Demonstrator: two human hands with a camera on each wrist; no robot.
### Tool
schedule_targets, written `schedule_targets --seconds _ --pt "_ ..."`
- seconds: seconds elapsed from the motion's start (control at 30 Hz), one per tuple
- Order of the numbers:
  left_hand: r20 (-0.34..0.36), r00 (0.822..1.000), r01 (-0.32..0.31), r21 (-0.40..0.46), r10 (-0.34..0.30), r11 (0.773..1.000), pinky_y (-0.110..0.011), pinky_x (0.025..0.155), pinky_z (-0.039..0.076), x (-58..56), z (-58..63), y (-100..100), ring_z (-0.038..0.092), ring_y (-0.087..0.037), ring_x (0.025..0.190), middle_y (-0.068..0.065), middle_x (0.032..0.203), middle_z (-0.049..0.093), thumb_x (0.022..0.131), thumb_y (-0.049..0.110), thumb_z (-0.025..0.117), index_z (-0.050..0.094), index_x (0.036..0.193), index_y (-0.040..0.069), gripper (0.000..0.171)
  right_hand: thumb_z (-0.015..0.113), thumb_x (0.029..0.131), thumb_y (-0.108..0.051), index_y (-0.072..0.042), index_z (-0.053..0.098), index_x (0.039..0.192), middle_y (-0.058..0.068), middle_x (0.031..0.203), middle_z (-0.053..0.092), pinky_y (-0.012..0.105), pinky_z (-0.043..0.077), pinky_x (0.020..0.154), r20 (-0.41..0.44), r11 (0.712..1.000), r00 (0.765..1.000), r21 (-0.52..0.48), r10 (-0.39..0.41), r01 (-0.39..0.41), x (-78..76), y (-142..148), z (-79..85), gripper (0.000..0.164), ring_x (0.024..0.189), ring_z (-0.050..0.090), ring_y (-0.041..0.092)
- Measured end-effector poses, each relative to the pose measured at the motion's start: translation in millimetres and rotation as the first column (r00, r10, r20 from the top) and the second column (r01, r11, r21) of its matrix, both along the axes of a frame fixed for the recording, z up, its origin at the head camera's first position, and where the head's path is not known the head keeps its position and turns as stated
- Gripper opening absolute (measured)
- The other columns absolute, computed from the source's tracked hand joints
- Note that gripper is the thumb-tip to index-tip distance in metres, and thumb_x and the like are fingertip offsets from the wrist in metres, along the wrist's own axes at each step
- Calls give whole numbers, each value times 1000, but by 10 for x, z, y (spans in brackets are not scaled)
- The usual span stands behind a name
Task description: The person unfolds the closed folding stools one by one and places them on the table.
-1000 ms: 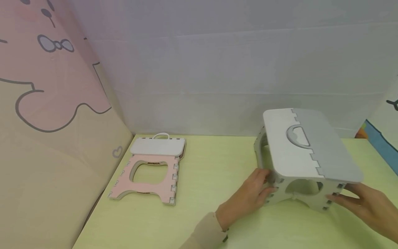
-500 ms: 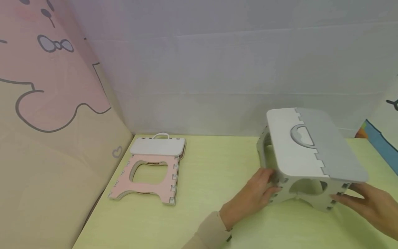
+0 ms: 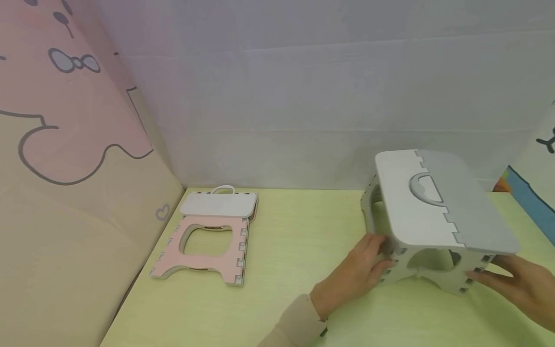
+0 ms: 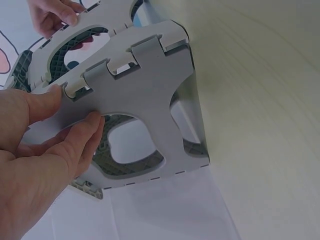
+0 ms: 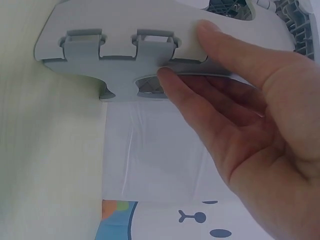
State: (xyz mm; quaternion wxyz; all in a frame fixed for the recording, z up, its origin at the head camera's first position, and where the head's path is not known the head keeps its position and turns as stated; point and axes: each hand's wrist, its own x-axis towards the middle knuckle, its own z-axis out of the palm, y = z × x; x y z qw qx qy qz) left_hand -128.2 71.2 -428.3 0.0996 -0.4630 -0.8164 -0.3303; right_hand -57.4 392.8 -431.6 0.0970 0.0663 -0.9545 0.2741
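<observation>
A white and grey folding step stool [image 3: 438, 202] stands unfolded on the table's right side, a carry handle set into its top. My left hand [image 3: 357, 270] grips its near left corner below the top, thumb on the front panel and fingers on the side panel. At the near right corner, my right hand [image 3: 520, 284] holds the leg panels the same way. In the left wrist view, the left hand [image 4: 50, 135] has its fingertips by the side panel's opening. The right wrist view shows the right hand [image 5: 250, 100] pinching the hinged corner between thumb and fingers.
A second folding stool [image 3: 204, 241], pink and white, lies folded flat at the table's left, its handle loop towards the back. Pale cloth walls [image 3: 303, 111] stand behind the light green table [image 3: 299, 226], and a patterned cloth [image 3: 78, 193] borders its left side.
The unfolded stool has shifted a little to the right, both hands moving along with it and keeping their grip. The folded pink stool stays in place.
</observation>
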Motion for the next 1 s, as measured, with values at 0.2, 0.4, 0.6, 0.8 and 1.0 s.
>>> schedule_targets --seconds 0.2,0.4,0.6,0.8,1.0 --pt "18 1000 11 0 -11 1000 -10 104 39 -4 3 44 58 -17 115 -14 125 55 103 14 63 45 135 -5 41 81 88 -7 -7 37 157 14 141 55 45 61 66 28 1000 999 -13 -16 17 -11 72 -27 82 118 23 -29" --pt "-19 1000 -1 -9 1 1000 -10 105 38 -1 20 86 58 -16 115 -13 125 55 103 14 64 46 134 -5 41 83 86 -7 -3 44 151 -36 131 44 20 58 65 0 999 1000 -46 -18 18 -21 146 -69 76 113 26 -31" --pt "-54 998 -14 -10 13 1000 -9 104 38 -2 16 121 58 -14 114 -12 124 56 102 16 64 47 133 -4 41 82 82 4 -8 43 154 -46 129 35 10 52 66 -55 996 998 -81 22 -26 -5 176 -82 83 112 29 -31" --pt "-24 1000 -14 -15 14 1000 -11 105 38 -5 3 167 57 -16 118 -13 126 56 103 17 64 47 134 -4 41 80 79 14 -5 46 152 -41 132 39 2 47 70 -103 988 993 -138 49 -63 9 173 -82 83 115 33 -29" --pt "-39 999 -25 -21 24 999 -11 105 38 2 10 208 57 -15 118 -12 126 56 103 17 64 47 135 -4 42 77 82 15 -6 41 156 -42 132 37 4 48 71 -80 987 997 -155 24 -36 19 183 -98 84 113 32 -30"
